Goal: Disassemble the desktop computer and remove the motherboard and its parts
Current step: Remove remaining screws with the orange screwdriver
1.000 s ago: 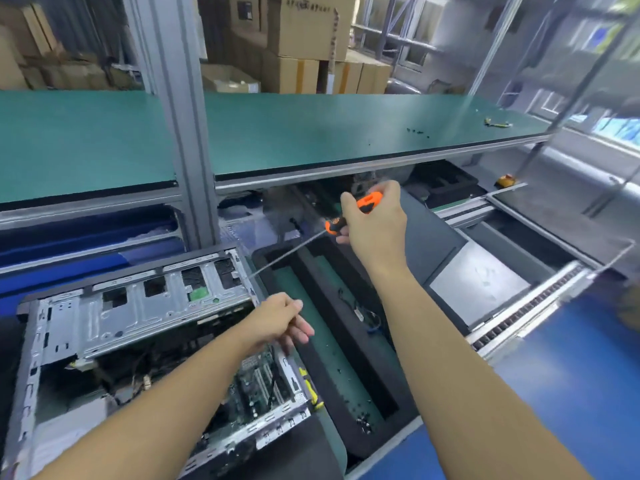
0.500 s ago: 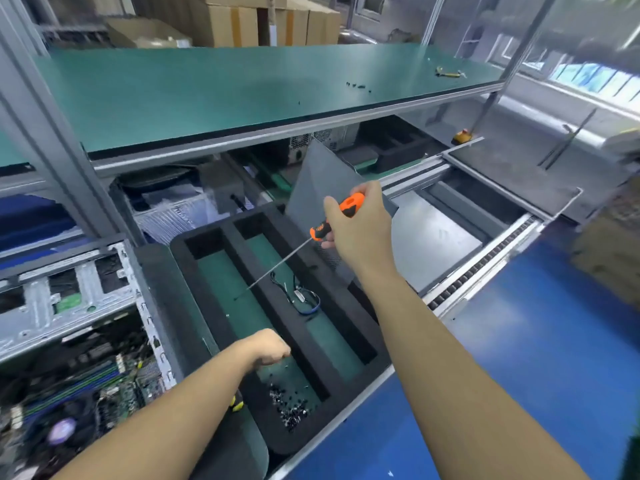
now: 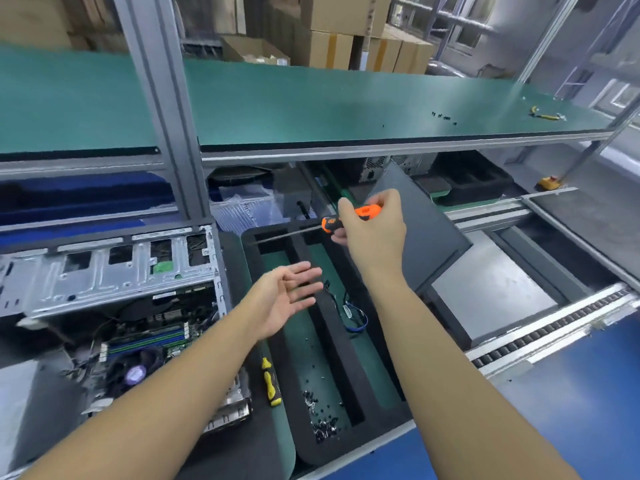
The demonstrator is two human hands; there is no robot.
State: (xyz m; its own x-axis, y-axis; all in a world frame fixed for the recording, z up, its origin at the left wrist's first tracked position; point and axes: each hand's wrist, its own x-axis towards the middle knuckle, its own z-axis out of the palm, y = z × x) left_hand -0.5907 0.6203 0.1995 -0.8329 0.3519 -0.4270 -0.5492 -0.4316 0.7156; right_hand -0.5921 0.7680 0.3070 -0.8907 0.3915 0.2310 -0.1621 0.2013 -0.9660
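We use the black foam tray [image 3: 329,341] as our marker. The computer case [image 3: 104,271] lies just left of the tray with its side open. The motherboard [image 3: 149,337] sits deep inside it, and we can see a round fan and long slots on it.

The left hand [image 3: 287,299] hovers over the left part of the tray, palm up and fingers spread wide, and it holds nothing. The right hand [image 3: 372,237] is above the far end of the tray. Its fingers curl round the orange handle of a screwdriver [image 3: 367,212], and the long thin shaft points left across the tray's far edge.

A heap of little screws [image 3: 322,420] lies at the near end of the tray. A yellow screwdriver [image 3: 270,382] lies just beside the tray's left wall.

We think the motherboard is light, flat and stiff, but easy to break. It is best held by its bare edges with both hands, not by the fan or the tiny parts. It should come up level, so it does not scrape the metal case. The screws are small and could slip away.
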